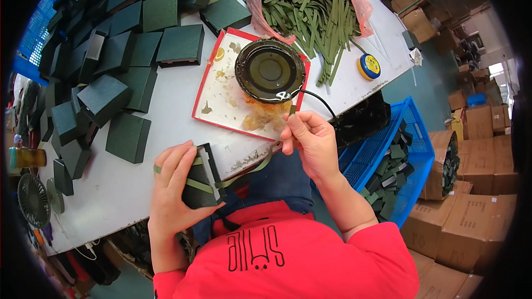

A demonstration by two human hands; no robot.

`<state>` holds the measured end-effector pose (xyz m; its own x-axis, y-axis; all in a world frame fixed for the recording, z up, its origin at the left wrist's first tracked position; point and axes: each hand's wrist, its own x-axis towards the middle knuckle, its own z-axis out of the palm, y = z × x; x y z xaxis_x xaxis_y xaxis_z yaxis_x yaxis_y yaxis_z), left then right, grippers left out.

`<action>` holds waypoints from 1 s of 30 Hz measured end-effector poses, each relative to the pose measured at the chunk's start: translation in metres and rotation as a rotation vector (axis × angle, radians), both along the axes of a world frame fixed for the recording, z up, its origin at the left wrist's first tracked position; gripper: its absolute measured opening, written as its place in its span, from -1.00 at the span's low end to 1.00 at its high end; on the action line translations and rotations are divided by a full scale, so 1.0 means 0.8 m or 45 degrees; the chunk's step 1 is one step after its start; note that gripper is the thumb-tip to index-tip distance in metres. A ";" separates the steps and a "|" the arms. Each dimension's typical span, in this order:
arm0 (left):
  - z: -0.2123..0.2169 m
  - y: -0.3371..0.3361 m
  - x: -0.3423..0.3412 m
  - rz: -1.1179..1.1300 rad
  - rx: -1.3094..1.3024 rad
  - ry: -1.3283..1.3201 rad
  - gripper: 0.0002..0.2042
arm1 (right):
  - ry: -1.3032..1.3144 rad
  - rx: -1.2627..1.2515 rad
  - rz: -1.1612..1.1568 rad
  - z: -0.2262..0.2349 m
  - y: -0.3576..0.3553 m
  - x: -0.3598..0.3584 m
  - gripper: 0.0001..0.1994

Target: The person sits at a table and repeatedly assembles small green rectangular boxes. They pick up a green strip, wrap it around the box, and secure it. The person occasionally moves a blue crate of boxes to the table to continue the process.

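Note:
My left hand (176, 180) is wrapped around a small dark green box (200, 188), held tilted at the table's front edge. A flat green ribbon (252, 173) lies across the box and runs from it toward my right hand (315, 143). Between thumb and fingers, that hand pinches a ribbon, whose short end sticks up just below a round black pot (239, 77). Brownish, shiny liquid fills the pot, and amber drips hang below its rim. Beneath it lies a stained white tray with a red border (208, 86).
Many dark green boxes (180, 43) crowd the table's left side. A pink plastic bag (363, 8) spills cut green ribbons (310, 8) behind the pot. Right of it sits a round yellow-and-blue tin (368, 66). A blue crate (424, 155) and cartons (479, 158) stand at right; a small fan (34, 199) at left.

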<state>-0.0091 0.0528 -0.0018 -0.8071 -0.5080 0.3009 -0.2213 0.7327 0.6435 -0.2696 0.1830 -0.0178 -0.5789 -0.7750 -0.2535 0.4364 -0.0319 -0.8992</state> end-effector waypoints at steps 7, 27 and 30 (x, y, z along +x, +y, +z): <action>0.003 0.002 -0.014 -0.075 -0.005 -0.007 0.01 | 0.060 0.008 -0.026 -0.005 -0.016 -0.011 -0.78; 0.005 0.001 -0.017 -0.052 0.046 0.042 -0.05 | 0.013 0.097 0.124 0.015 0.001 0.004 -0.82; 0.003 -0.006 -0.021 -0.159 0.191 0.164 -0.01 | 0.127 0.126 0.405 0.032 0.007 0.020 -0.85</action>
<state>-0.0261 0.0483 0.0002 -0.8263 -0.4535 0.3340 -0.0441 0.6433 0.7644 -0.2539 0.1888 0.0080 -0.3378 -0.8951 -0.2910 0.3203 0.1815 -0.9298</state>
